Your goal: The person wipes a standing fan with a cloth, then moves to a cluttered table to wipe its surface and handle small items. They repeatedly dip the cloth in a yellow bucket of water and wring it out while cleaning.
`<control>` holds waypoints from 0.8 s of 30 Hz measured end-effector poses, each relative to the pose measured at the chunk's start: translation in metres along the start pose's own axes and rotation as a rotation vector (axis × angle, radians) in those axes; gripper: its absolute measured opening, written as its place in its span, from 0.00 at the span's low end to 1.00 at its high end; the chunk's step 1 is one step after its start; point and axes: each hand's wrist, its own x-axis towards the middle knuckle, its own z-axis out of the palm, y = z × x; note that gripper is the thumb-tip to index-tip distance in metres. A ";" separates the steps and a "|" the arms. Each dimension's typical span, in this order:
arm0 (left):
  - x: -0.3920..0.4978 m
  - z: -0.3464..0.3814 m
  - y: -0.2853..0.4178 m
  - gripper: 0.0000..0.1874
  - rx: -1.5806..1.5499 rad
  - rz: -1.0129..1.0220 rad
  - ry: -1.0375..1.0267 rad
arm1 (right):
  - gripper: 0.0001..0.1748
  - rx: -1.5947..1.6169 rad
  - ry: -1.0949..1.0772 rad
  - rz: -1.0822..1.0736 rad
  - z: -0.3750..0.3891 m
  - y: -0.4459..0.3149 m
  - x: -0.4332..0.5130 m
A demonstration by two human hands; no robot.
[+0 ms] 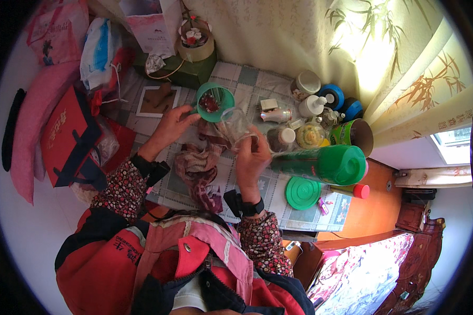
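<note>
My left hand [177, 122] grips a teal-green mug [227, 94] by its side nearest me. Something dark red [209, 103] shows inside the mug. In my right hand [253, 153] is a clear, see-through cup [234, 124], tilted close to the mug's rim; whether the two touch I cannot tell. A crumpled brownish-pink cloth [197, 165] lies on the table below both hands. To the right of my right hand stands a tall green thermos flask [319, 163]. Near it is a round green lid [302, 193].
Jars and bottles crowd the back right, among them a white pump bottle [310, 107], a jar with a white lid [280, 139] and a green can [344, 133]. A dark green box [199, 71] stands behind the mug. A red gift bag [69, 138] is at left, beside a white-framed picture [157, 101].
</note>
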 end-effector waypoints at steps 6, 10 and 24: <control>0.000 0.001 -0.008 0.17 -0.022 0.007 0.009 | 0.16 0.062 -0.038 0.004 0.002 0.009 0.003; 0.002 0.003 -0.009 0.17 0.009 -0.014 -0.001 | 0.16 0.125 -0.059 0.085 0.007 -0.001 0.005; 0.004 -0.003 -0.021 0.16 -0.016 -0.058 0.017 | 0.15 -0.311 -0.378 -0.264 -0.013 -0.013 -0.006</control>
